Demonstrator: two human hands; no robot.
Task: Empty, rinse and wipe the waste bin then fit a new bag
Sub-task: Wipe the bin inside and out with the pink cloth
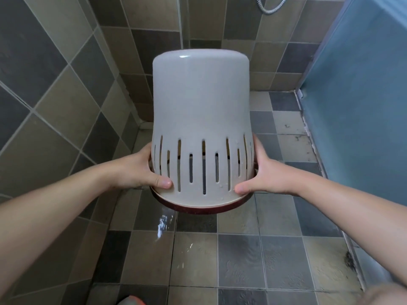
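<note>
Wet tile floor (242, 260) fills the bottom of the frame. Your 2 hands hold 1 white bin (201, 119) up in the middle, upside down. Left hand (141, 170) grips its left side near the rim, thumb on front; right hand (262, 172) grips the right side w/ thumb on front too. Dark red rim (198, 209) points down, closed bottom up, long way is up-down. Can't see inside. Shower hose (271, 5) at top right.

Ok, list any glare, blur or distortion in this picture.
Head view: glare streak on the bin's upturned base; bright reflection off the wet floor; wide-angle lens bends the wall tiles; a blurred shape fills the bottom right corner.
</note>
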